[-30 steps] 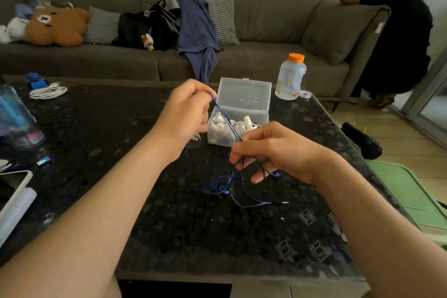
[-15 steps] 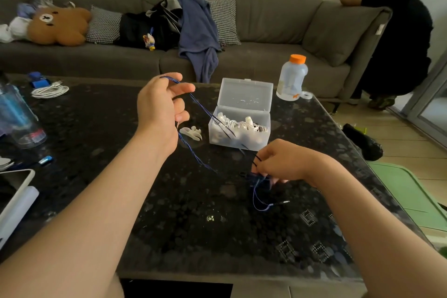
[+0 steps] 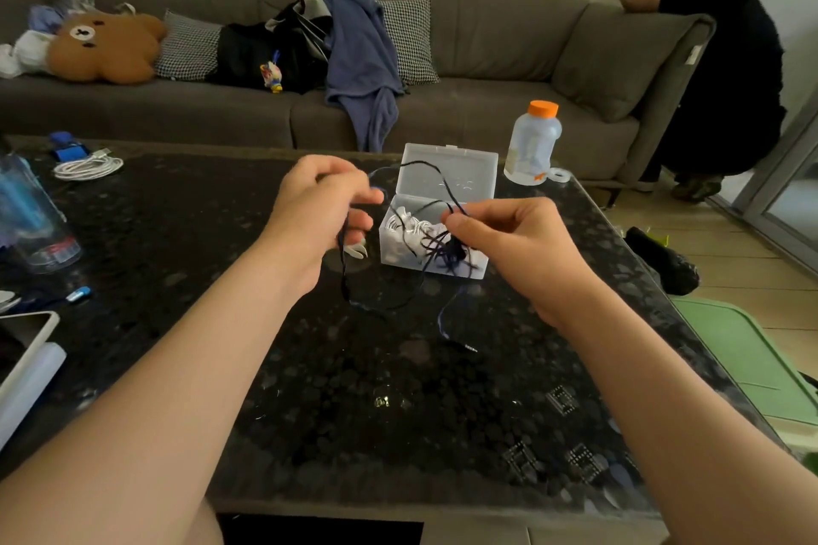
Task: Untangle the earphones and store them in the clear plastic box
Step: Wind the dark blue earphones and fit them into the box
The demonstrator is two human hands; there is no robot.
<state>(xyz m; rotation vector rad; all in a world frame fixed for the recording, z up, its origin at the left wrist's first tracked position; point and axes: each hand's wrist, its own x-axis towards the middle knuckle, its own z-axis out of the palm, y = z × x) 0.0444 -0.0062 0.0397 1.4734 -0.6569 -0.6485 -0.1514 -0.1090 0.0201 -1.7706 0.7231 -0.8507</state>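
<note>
Has lifted the blue earphones (image 3: 448,254) clear of the dark surface (image 3: 354,412) since half a second ago, leaving only the jack plug (image 3: 470,348) trailing down onto it. Has also brought the two hands closer together, so the cord that was stretched between them now droops in slack loops. Looks like a switch from pulling a length free to picking at the knot itself; untangling far from finished, storing not yet begun. Pinches the knotted clump with the right hand (image 3: 522,243), thumb and curled fingers closed on the cord, wrist raised. Grips a strand in the left hand (image 3: 318,208), fingers curled, though blurred by motion. Works just in front of the clear plastic box (image 3: 473,173), lid open, white earphones (image 3: 411,228) already inside
</note>
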